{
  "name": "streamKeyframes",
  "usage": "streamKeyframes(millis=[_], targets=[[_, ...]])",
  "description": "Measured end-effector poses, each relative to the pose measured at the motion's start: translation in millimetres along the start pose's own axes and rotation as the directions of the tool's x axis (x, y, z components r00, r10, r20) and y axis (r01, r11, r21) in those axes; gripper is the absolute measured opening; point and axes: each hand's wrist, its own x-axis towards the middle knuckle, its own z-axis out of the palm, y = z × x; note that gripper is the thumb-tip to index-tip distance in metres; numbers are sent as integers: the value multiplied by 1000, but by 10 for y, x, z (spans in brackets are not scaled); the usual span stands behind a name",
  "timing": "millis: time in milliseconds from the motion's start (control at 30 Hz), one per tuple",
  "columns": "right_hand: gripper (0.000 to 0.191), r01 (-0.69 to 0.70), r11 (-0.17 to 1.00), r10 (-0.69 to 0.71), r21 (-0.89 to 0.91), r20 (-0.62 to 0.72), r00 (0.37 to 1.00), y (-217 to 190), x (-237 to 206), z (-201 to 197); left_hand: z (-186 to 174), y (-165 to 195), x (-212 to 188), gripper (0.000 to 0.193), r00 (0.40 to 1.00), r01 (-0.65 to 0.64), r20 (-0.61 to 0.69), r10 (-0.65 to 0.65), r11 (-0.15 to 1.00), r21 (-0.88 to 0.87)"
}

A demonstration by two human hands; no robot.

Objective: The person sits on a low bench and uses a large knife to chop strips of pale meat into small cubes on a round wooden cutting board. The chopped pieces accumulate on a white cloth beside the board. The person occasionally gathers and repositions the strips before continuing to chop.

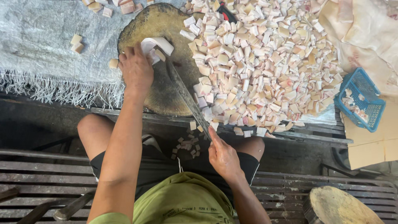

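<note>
A pale strip [155, 45] is pinned on the round block [166, 83], upper centre, by the left hand [136, 68]. The knife [186, 97] is gripped by the right hand [222, 155] — cutting seems underway, and a squarely placed cut is called for next.

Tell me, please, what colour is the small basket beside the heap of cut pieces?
Blue; the basket shows best in the head view.

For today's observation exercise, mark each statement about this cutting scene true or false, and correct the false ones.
1. The left hand presses a pale strip on the round chopping block. True.
2. The right hand holds the long knife. True.
3. The basket is red. False: it is blue.
4. The pile of cut cubes lies left of the block. False: it lies right.
</note>
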Motion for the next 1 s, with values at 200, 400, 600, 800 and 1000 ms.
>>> streamKeyframes(millis=[200,400,600,800,1000], targets=[[62,-59,998,58,-23,-58,997,170,179,66,14,-42,41,19,998,-26,62,19,994,108],[59,-73,996,67,-51,-102,993,281,248,58,34,-52,191,22,984,-159,101,149,982,104],[62,-98,995,96,-19,-96,991,306,322,103,40,64,519,43,909,245,324,-261,965,92],[63,-80,997,78,-16,-103,992,331,330,112,-228,366,484,27,954,236,243,-174,939,-251],[62,-43,997,50,60,-111,993,372,342,120,-883,723,225,30,936,118,347,52,884,-453]])
